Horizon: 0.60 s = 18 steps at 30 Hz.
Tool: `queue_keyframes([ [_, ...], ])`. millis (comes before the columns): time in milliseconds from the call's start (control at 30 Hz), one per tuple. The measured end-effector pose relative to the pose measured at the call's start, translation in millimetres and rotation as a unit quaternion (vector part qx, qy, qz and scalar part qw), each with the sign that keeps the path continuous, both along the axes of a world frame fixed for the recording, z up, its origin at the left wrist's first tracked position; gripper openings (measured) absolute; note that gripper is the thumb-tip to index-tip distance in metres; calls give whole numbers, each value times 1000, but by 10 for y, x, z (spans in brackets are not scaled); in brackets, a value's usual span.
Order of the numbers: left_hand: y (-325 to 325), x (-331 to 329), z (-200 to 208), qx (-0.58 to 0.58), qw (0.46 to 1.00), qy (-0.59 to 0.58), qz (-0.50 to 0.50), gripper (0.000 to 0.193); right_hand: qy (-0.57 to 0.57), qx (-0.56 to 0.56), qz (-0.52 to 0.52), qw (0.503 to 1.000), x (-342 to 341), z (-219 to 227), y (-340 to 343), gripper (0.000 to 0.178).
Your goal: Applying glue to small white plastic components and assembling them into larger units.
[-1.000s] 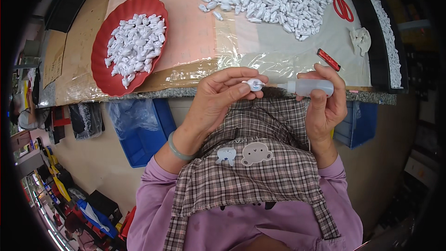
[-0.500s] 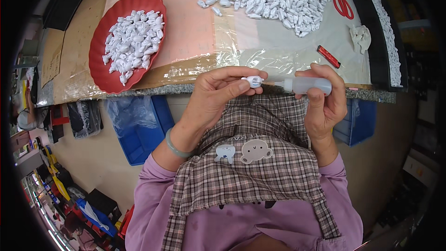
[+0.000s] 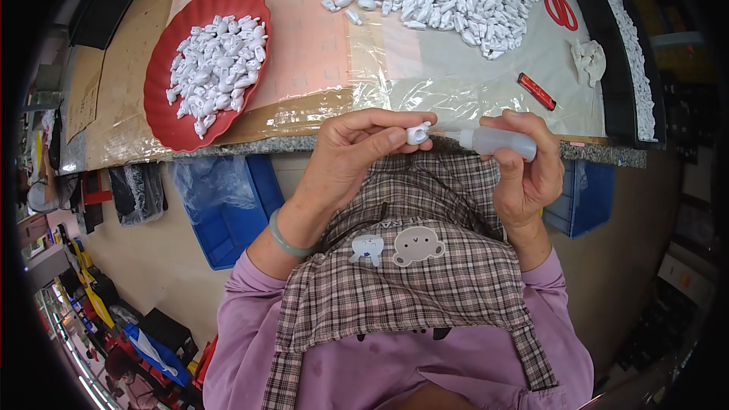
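Between thumb and fingers, my left hand (image 3: 357, 144) pinches a small white plastic figure piece (image 3: 417, 134) with a bluish hollow facing right. My right hand (image 3: 531, 171) grips a translucent squeeze bottle (image 3: 497, 141) lying almost level, its thin nozzle pointing left at the piece. Whether the nozzle tip touches the piece is too fine to make out. Beyond my hands, a red scalloped dish (image 3: 163, 91) holds many similar white pieces (image 3: 216, 68). A large heap of white pieces (image 3: 463, 0) spreads over the far part of the table.
Red-handled scissors (image 3: 560, 9), a red cutter or lighter-like stick (image 3: 537, 91) and a crumpled white cloth (image 3: 589, 62) lie at the table's right. Past them stands a black tray (image 3: 651, 118) with more white pieces. Blue bins (image 3: 220, 235) sit below the table edge.
The white piece has been turned in my left fingers, its hollow showing more. My right hand and the bottle have shifted slightly left, and the bottle has tilted.
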<state>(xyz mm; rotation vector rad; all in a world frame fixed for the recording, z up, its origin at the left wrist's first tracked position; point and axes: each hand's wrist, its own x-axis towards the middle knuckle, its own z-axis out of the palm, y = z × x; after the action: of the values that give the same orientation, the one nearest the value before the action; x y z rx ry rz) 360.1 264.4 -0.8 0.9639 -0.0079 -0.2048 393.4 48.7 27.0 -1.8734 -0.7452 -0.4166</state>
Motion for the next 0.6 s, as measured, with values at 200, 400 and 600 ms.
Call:
queue_keyframes([
  [200,12,2,-27,-44,998,46,-7,18,52,53,-10,997,-43,16,31,34],
  [400,32,8,-49,-76,995,64,-18,18,68,74,-7,995,-43,-10,27,34],
  [600,25,8,-67,-83,995,56,-22,18,58,60,1,997,-30,-15,40,33],
])
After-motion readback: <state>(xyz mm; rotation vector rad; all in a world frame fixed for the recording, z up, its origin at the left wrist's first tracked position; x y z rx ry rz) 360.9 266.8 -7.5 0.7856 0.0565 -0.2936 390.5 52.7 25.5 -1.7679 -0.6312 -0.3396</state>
